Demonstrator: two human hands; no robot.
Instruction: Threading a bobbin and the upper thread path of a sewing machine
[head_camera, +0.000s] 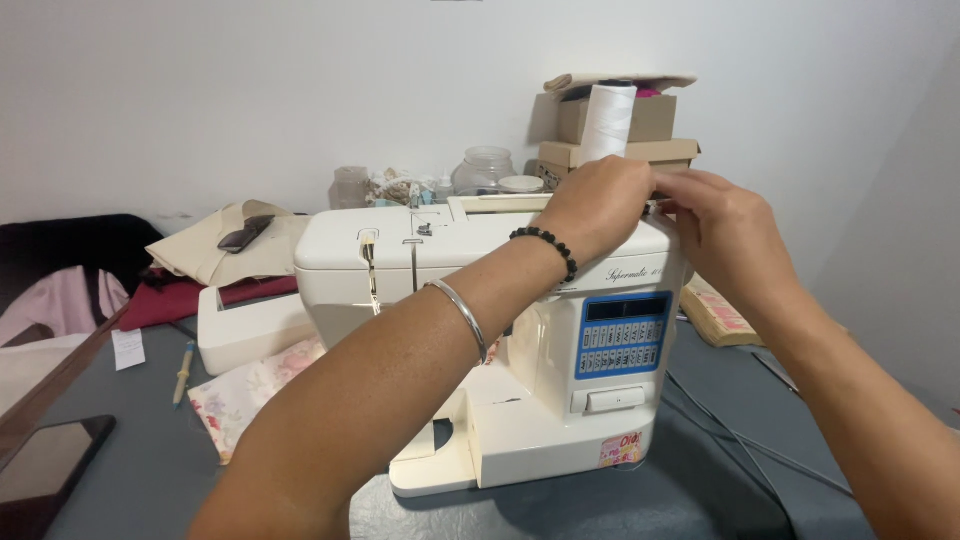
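A sewing machine (500, 330) is standing in the middle of the tabletop (140, 470). Both hands are resting on its top at the right end, the left hand (592, 205) just left of the right hand (725, 235). Behind them a thread cone (607, 120) is rising in front of stacked boxes (625, 135). Jars (483, 170) are sitting behind the machine. Fabric (245, 390) is lying under its left side, with a pencil (184, 372) farther left.

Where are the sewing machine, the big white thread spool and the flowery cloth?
sewing machine (560, 400), head view, on its cream front below the blue panel.
white thread spool (607, 120), head view, mid side.
flowery cloth (245, 392), head view, its middle.
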